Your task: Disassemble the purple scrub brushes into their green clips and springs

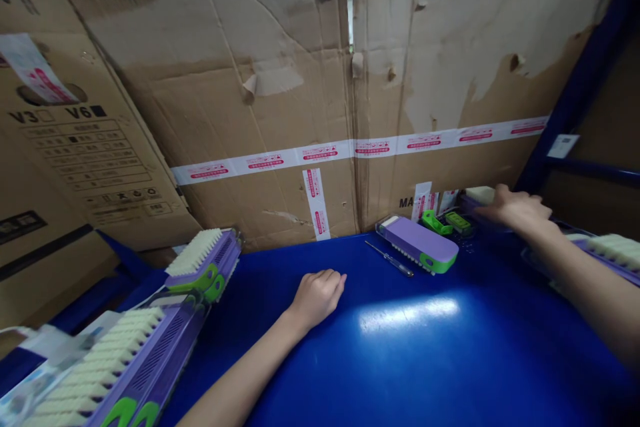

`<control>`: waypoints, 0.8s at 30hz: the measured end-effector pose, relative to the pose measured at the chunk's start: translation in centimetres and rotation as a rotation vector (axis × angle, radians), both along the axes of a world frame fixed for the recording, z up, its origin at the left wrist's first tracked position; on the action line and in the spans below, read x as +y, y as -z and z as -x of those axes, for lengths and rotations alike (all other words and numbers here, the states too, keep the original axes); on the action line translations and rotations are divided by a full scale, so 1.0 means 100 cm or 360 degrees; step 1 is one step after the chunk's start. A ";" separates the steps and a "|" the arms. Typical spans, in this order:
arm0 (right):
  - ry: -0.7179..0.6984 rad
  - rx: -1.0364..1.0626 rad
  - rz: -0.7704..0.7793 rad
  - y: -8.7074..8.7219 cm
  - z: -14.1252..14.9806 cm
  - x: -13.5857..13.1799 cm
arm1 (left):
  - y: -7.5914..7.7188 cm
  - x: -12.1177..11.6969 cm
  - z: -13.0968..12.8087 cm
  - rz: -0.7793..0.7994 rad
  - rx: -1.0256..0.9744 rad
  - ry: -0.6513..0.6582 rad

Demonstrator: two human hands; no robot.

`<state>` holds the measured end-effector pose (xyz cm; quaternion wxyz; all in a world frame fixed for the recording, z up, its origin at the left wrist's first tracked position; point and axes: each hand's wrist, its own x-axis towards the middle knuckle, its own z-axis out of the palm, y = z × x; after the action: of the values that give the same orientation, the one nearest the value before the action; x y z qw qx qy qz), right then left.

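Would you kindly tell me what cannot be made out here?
All in the head view:
Right hand: blurred; grip or mere touch is unclear.
Left hand's palm: hidden by the curled hand itself.
Lower-left brush: cut off by the bottom edge.
Rightmost brush: partly behind the right forearm.
Left carton's fine print: too small to read.

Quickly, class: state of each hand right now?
Left hand: loosely closed, nothing visible in it.
Right hand: at the pale-topped purple piece; grip cannot be told.
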<state>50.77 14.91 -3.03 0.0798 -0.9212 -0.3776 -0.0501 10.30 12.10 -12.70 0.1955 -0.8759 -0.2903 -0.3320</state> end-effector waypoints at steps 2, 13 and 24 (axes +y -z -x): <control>-0.0202 -0.0163 -0.0101 -0.007 0.018 -0.015 | 0.000 0.001 0.001 0.0089 -0.0027 -0.0021; -0.1122 0.0700 -0.0846 -0.015 0.116 -0.038 | 0.004 0.001 0.000 0.0271 -0.0096 -0.0099; -0.1089 0.3376 -0.0122 0.028 0.222 -0.048 | 0.005 0.003 0.002 0.0179 -0.0392 -0.0070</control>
<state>28.59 10.12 -5.81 0.3999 -0.3417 -0.3503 0.7750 10.06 12.37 -13.20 0.1164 -0.8315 -0.3495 -0.4158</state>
